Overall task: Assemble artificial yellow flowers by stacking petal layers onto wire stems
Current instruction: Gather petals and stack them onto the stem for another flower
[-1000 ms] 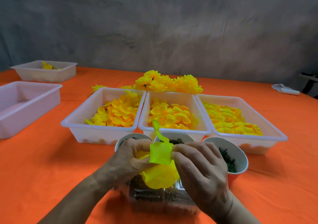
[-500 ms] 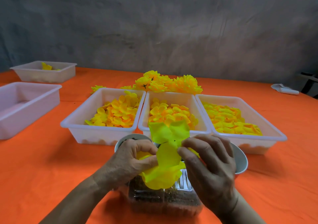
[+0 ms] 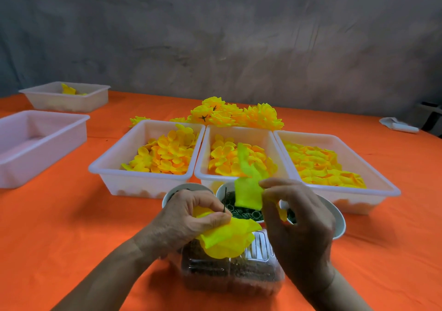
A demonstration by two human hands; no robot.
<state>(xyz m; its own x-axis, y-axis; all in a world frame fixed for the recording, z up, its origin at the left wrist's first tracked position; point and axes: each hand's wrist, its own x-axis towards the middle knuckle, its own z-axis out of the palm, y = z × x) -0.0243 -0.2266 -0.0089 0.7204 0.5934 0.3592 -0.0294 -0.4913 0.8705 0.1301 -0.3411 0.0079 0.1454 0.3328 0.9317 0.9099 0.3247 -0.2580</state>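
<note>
Head-worn view, forward-down, close over table

Even, soft light from above; faint shadows under the trays and hands. Wide-angle bending at the edges, hands slightly blurred, colours saturated, no glare

Both my hands, the left hand and the right hand, are bare: no gloves, rings or watch. My forearms are bare too, with no sleeves showing.
</note>
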